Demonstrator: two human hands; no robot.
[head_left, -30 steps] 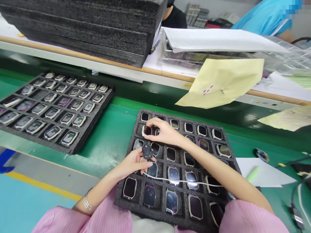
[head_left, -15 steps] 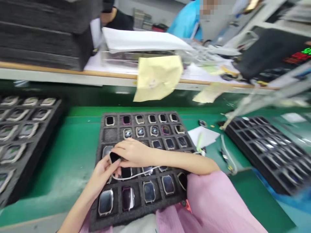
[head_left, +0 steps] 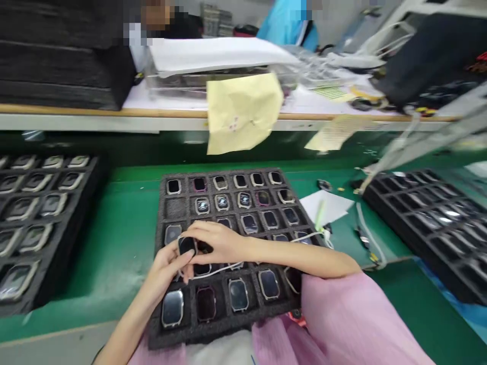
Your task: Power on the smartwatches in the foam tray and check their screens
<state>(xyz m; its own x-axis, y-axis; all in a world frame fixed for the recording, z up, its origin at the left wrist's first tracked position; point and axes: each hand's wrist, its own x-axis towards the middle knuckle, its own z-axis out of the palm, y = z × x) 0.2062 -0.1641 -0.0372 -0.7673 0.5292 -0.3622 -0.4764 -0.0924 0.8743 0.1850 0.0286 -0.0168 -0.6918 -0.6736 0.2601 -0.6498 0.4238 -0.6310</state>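
A smartwatch case without a strap, its screen dark, is the watch point(head_left: 187, 245) between my hands above the black foam tray point(head_left: 174, 208). My left hand point(head_left: 166, 264) is closed on its left and lower edge, thumb across the lower part of the screen. Curled round its top and right side is my right hand point(head_left: 217, 240), whose fingertips are partly hidden. A thin white cable point(head_left: 217, 271) runs from the right beneath my right forearm to the area under the watch; its end is hidden. More watches sit in the tray's compartments, and one compartment in the second row shows bare foam.
Another foam tray of watches point(head_left: 81, 195) stands on the left, and a third tray point(head_left: 405, 203) on the right. White paper point(head_left: 327, 207) lies beside the middle tray. Yellow paper point(head_left: 243, 114) hangs from the shelf edge point(head_left: 182, 121). Two people are partly visible beyond the shelf.
The watch has tilted so that more of its dark screen faces me. Both hands stay on it. The camera view has shifted slightly.
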